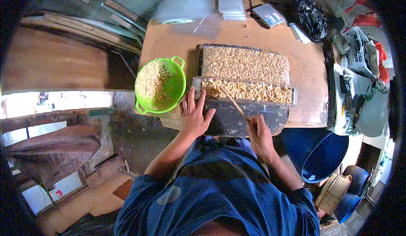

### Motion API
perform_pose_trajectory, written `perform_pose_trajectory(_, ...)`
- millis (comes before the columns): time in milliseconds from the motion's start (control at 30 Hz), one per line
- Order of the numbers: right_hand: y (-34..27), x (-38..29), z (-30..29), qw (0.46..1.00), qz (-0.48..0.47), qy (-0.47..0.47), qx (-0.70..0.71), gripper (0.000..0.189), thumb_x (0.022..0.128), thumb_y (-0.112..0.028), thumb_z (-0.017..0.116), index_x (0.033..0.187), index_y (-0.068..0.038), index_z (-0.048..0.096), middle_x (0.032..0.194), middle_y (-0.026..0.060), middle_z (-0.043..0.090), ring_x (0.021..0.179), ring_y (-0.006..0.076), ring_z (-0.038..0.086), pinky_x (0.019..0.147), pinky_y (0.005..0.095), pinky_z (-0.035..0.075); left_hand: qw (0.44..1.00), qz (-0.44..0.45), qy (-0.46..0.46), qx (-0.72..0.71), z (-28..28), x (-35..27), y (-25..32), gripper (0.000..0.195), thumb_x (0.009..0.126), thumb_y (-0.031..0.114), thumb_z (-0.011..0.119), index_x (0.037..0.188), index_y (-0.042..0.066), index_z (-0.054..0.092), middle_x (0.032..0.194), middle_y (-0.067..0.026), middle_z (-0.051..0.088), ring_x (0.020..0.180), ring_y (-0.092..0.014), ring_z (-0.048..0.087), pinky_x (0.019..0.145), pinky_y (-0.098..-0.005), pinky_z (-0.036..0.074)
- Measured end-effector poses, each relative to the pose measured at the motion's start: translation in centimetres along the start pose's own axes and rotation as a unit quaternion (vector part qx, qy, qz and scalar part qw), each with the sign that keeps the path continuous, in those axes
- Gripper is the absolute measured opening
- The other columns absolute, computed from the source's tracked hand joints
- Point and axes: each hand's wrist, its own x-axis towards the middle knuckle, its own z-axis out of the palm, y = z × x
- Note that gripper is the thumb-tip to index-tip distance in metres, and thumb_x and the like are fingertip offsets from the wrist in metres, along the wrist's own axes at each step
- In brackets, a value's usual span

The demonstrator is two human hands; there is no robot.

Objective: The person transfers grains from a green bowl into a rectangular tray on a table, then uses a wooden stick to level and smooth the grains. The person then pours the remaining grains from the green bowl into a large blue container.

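Observation:
My right hand (pixel 260 137) grips a thin wooden stick (pixel 236 104). The stick's far tip touches the near strip of pale, bean-like pieces (pixel 253 91), which lies in clear plastic film (pixel 196 85). My left hand (pixel 195 117) rests with fingers spread at the left end of this strip, by the film's edge and on the dark board (pixel 228 118). Beyond the strip is a broad flat slab of the same pale pieces (pixel 245 63), seemingly covered with plastic. Left of my left hand, a lime-green plastic basin with two handles (pixel 174 93) holds more loose pieces (pixel 152 79).
On the wooden table (pixel 307 77) lie clear plastic sheets (pixel 187 10), a stack of plastic bags (pixel 231 7), a flat box (pixel 269 15) and a black plastic bag (pixel 312 20). A large blue drum (pixel 325 158) stands below right. Timber planks (pixel 85 32) lean at upper left.

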Motion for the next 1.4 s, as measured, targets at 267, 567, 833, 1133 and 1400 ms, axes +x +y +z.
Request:
perform_pose_trajectory(267, -2.2, 4.1, 3.4, 0.998, 0.01, 0.01, -0.066, 0.019, 0.099, -0.012, 0.062, 0.114, -0.006, 0.053, 0.104, 0.0254, 0.062, 0.096, 0.0518, 0.062, 0.078, 0.0558, 0.051, 0.999, -0.008, -0.002, -0.043, -0.4, 0.3, -0.3, 0.079, 0.099, 0.051, 0.059, 0.16, 0.008, 0.033, 0.161, -0.0315, 0.023, 0.141, -0.054, 0.036, 0.114, -0.058, 0.035)
perform_pose_trajectory(567, -1.8, 3.9, 5.5, 0.998, -0.04, 0.042, -0.039, 0.024, 0.095, -0.002, 0.066, 0.113, -0.003, 0.05, 0.086, 0.0169, 0.062, 0.075, 0.0295, 0.064, 0.071, 0.0404, 0.052, 0.995, -0.004, 0.014, -0.095, 0.1, 1.2, -1.2, 0.081, 0.1, 0.051, 0.057, 0.159, 0.002, 0.031, 0.161, -0.0338, 0.021, 0.143, -0.053, 0.038, 0.113, -0.054, 0.041)
perform_pose_trajectory(833, -1.1, 3.7, 6.6, 0.998, 0.053, -0.008, -0.029, 0.022, 0.095, -0.005, 0.067, 0.112, -0.002, 0.054, 0.082, 0.011, 0.063, 0.073, 0.0215, 0.062, 0.068, 0.0349, 0.05, 0.995, 0.005, -0.003, -0.101, 0.2, 1.2, -2.1, 0.078, 0.1, 0.051, 0.057, 0.158, 0.003, 0.034, 0.162, -0.0335, 0.021, 0.144, -0.053, 0.035, 0.115, -0.0555, 0.038)
perform_pose_trajectory(1133, 1.3, 2.6, 8.2, 0.916, 0.22, -0.077, 0.326, 0.014, 0.096, -0.006, 0.069, 0.108, -0.004, 0.063, 0.083, 0.0002, 0.064, 0.069, 0.0082, 0.054, 0.06, 0.0254, 0.042, 0.993, 0.024, -0.012, -0.113, 0.2, 0.1, -3.0, 0.078, 0.1, 0.052, 0.057, 0.158, 0.005, 0.035, 0.161, -0.0326, 0.026, 0.144, -0.052, 0.036, 0.115, -0.0571, 0.036)
perform_pose_trajectory(1400, 0.2, 4.9, 10.8, 0.978, 0.135, -0.125, 0.097, 0.023, 0.092, -0.01, 0.071, 0.112, -0.002, 0.066, 0.093, 0.0099, 0.07, 0.083, 0.0233, 0.067, 0.073, 0.0373, 0.054, 0.993, 0.01, -0.029, -0.113, 0.0, -0.7, -3.6, 0.077, 0.101, 0.045, 0.058, 0.16, 0.004, 0.03, 0.16, -0.0349, 0.026, 0.142, -0.052, 0.038, 0.115, -0.0568, 0.036)
